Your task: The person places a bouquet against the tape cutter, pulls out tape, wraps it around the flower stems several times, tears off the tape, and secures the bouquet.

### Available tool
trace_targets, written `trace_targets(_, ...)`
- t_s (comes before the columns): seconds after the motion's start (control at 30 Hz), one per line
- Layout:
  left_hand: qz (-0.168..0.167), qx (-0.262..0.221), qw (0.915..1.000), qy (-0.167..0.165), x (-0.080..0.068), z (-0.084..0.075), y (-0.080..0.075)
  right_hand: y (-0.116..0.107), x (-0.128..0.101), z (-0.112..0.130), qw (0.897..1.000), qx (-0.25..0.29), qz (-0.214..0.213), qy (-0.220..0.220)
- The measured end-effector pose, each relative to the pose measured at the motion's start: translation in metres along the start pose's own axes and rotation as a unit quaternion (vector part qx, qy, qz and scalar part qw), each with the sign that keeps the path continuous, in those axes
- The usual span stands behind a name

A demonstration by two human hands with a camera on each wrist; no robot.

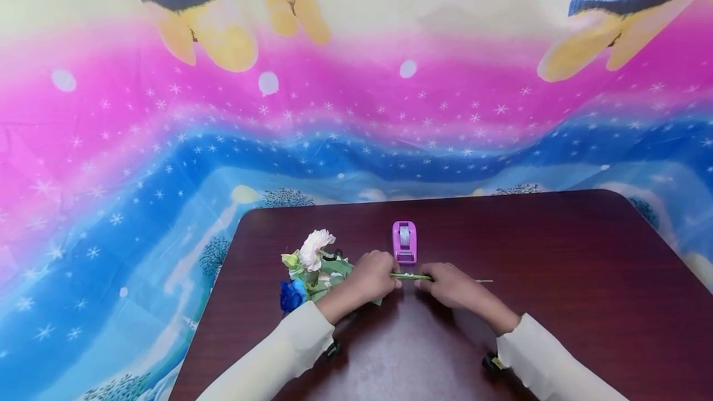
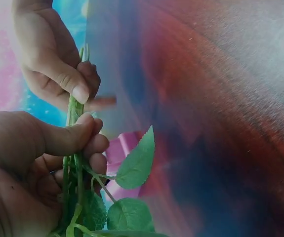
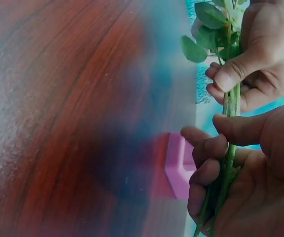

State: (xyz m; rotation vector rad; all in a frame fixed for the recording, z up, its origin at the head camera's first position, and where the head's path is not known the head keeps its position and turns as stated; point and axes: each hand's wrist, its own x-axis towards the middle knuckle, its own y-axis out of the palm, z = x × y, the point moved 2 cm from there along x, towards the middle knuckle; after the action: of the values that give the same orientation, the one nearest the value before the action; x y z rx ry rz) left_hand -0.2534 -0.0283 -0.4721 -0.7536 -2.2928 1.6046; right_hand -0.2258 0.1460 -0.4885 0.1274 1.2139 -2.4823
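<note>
A bunch of flowers lies crosswise between my hands, its green stems (image 1: 411, 276) bundled together. At its left end are a pale pink-white bloom (image 1: 315, 249) and a blue rose (image 1: 292, 296). My left hand (image 1: 372, 274) grips the stems just below the leaves (image 2: 136, 163), thumb over fingers. Farther down, my right hand (image 1: 450, 284) pinches the same stems between thumb and fingers, and thin stem ends stick out beyond it. Between the two hands, a shiny clear band of tape (image 3: 231, 106) shows around the stems.
A pink tape dispenser (image 1: 404, 242) with a roll of clear tape stands just beyond my hands on the dark red-brown table (image 1: 557, 240). Behind the table's far edge hangs a colourful printed cloth (image 1: 345, 98).
</note>
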Motion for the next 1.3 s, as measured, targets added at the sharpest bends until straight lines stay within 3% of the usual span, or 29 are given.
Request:
trace_targets(0.2,-0.025,0.018,0.9993,0.019,-0.002,-0.002,-0.006,-0.008,-0.007,0.008,1.0,0.003,-0.006,0.014)
trace_targets(0.4,-0.062,0.05,0.9949,0.063,-0.003,0.001,-0.006,-0.019,-0.009,0.007,1.0,0.008,-0.009,0.001)
trace_targets(0.93,-0.148,0.111,0.9762,0.113,-0.005,0.001,-0.003,-0.031,0.012,0.0,0.991,0.108,0.078,-0.023)
trace_targets(1.1,-0.133,0.084,0.9821,0.103,-0.007,0.0,-0.004,-0.03,0.016,-0.001,0.993,0.1,0.059,-0.01)
trace_targets(1.3,-0.069,0.076,0.992,0.074,-0.009,-0.007,-0.013,-0.024,0.013,0.004,0.999,0.023,-0.031,-0.015)
